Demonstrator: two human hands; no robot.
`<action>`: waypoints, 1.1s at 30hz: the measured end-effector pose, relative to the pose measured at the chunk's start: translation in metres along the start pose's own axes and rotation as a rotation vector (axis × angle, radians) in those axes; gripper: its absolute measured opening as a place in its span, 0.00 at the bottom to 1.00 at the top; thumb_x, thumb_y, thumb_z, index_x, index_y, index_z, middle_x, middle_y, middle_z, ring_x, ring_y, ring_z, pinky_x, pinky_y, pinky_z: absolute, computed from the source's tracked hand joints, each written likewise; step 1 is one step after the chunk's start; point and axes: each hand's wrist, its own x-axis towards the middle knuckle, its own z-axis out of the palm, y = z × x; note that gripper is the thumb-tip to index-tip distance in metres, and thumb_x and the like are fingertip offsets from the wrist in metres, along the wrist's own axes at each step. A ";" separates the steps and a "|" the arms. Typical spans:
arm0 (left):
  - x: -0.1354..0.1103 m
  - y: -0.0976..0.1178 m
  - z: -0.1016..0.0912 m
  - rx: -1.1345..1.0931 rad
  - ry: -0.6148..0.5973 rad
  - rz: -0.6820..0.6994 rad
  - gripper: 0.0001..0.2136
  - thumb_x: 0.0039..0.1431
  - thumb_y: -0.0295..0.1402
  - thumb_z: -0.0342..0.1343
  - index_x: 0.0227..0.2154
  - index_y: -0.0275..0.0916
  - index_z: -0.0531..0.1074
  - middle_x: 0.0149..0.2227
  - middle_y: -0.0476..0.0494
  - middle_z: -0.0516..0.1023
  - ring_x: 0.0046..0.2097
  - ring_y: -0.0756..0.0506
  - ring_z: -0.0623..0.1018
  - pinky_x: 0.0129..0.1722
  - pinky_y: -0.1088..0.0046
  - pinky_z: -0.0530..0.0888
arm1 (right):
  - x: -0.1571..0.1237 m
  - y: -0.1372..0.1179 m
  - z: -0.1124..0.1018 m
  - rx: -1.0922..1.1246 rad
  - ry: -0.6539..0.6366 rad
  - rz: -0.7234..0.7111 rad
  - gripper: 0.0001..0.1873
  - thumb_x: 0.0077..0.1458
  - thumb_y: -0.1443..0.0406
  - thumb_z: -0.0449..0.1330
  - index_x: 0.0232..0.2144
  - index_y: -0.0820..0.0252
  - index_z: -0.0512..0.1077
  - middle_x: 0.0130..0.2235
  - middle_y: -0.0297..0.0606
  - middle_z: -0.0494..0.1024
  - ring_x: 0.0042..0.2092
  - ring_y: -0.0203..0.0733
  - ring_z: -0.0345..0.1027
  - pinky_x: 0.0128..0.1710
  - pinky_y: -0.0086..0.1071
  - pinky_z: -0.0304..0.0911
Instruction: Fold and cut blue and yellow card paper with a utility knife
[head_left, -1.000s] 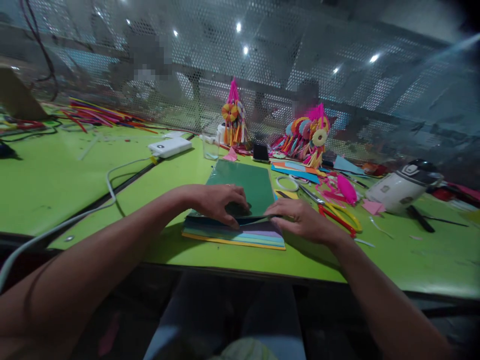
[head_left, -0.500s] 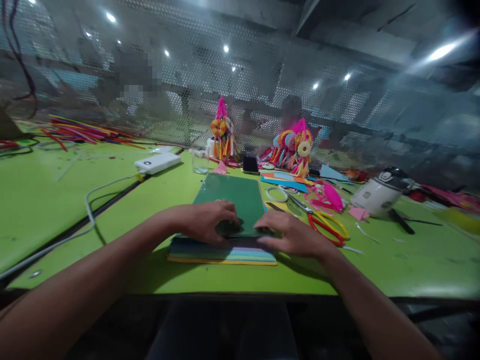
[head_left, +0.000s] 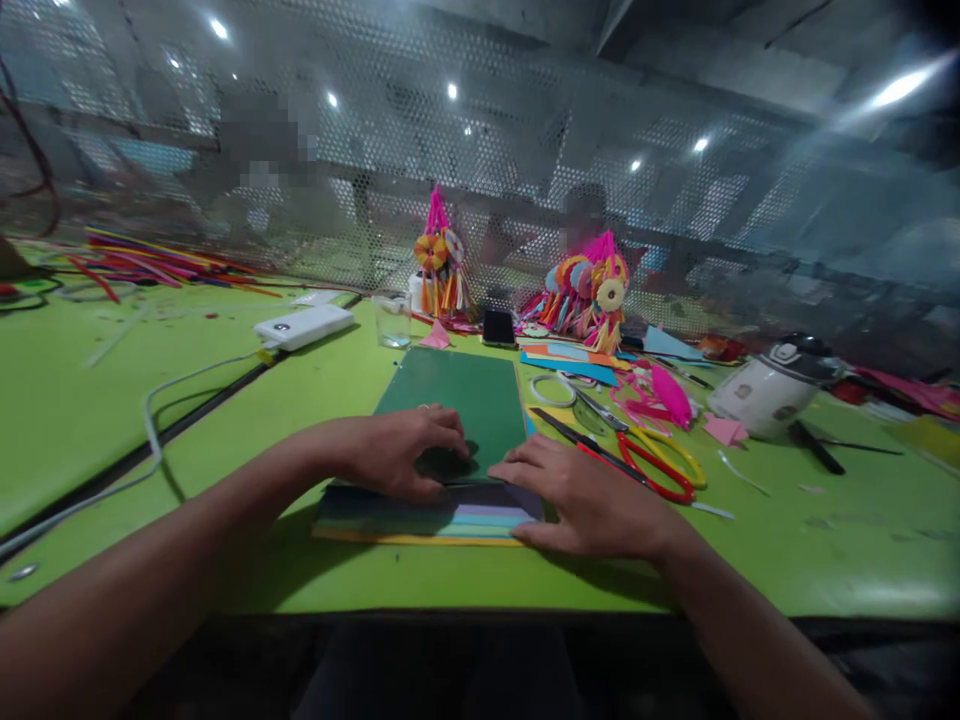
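A stack of coloured paper sheets (head_left: 420,522) lies at the near edge of the green table (head_left: 825,540), with a dark green sheet (head_left: 457,390) on top. My left hand (head_left: 401,458) rests on the near end of the green sheet, fingers curled and thumb tucked under, pinching its edge. Just to the right, my right hand (head_left: 589,497) lies flat with fingers stretched out, pressing on the stack's near right corner. The two hands almost touch.
Red and yellow scissors (head_left: 660,468) lie right of the stack. A white pot (head_left: 765,392) stands further right. Behind are a phone (head_left: 498,327), a glass (head_left: 391,320), a white power bank (head_left: 304,327) with cable, paper ornaments (head_left: 592,290) and a mesh screen.
The green sheet's near edge, lifted a second ago, now lies lower on the stack. My right hand has moved from the sheet's edge down onto the stack's corner and flattened.
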 end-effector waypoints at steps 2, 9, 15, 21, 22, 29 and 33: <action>0.001 0.000 -0.001 0.000 -0.003 0.003 0.20 0.52 0.33 0.59 0.49 0.41 0.73 0.48 0.41 0.71 0.49 0.42 0.71 0.53 0.68 0.67 | 0.000 -0.001 0.002 -0.025 0.009 0.003 0.26 0.56 0.62 0.60 0.57 0.60 0.65 0.48 0.47 0.73 0.50 0.50 0.64 0.49 0.42 0.63; 0.003 -0.003 -0.004 -0.044 -0.040 0.004 0.17 0.56 0.35 0.58 0.48 0.39 0.73 0.48 0.40 0.72 0.50 0.43 0.71 0.53 0.68 0.67 | -0.001 0.009 0.004 0.046 0.088 0.019 0.20 0.61 0.64 0.55 0.55 0.62 0.66 0.46 0.47 0.75 0.48 0.49 0.67 0.49 0.43 0.63; 0.004 -0.005 -0.003 -0.054 -0.037 0.012 0.16 0.57 0.36 0.57 0.48 0.40 0.73 0.48 0.41 0.72 0.49 0.43 0.71 0.52 0.68 0.67 | -0.003 0.008 0.001 0.070 0.048 -0.011 0.35 0.54 0.61 0.63 0.62 0.56 0.58 0.50 0.48 0.74 0.51 0.53 0.66 0.50 0.46 0.64; 0.004 -0.003 -0.006 -0.087 -0.054 -0.007 0.14 0.59 0.37 0.55 0.46 0.38 0.74 0.48 0.40 0.71 0.47 0.45 0.72 0.49 0.71 0.68 | 0.003 0.012 0.011 0.073 0.168 0.035 0.25 0.56 0.72 0.55 0.56 0.59 0.66 0.50 0.45 0.76 0.51 0.50 0.68 0.52 0.45 0.63; 0.004 -0.002 -0.007 -0.094 -0.058 -0.015 0.14 0.59 0.37 0.55 0.46 0.37 0.74 0.48 0.40 0.71 0.47 0.45 0.72 0.48 0.71 0.68 | 0.004 0.014 0.013 0.087 0.193 0.046 0.22 0.56 0.71 0.55 0.54 0.60 0.68 0.48 0.45 0.77 0.50 0.49 0.69 0.52 0.44 0.63; 0.004 -0.003 -0.008 -0.092 -0.075 -0.028 0.16 0.58 0.41 0.56 0.46 0.39 0.74 0.48 0.41 0.71 0.46 0.45 0.72 0.48 0.70 0.68 | 0.007 0.024 0.015 0.190 0.257 0.059 0.09 0.59 0.67 0.56 0.39 0.59 0.75 0.37 0.41 0.79 0.41 0.44 0.71 0.43 0.37 0.64; 0.003 -0.005 -0.004 -0.080 -0.059 -0.006 0.20 0.56 0.46 0.59 0.47 0.40 0.73 0.50 0.40 0.70 0.50 0.43 0.70 0.53 0.68 0.66 | 0.008 0.026 0.015 0.204 0.251 0.052 0.07 0.57 0.70 0.56 0.34 0.60 0.75 0.34 0.39 0.79 0.38 0.42 0.70 0.40 0.35 0.64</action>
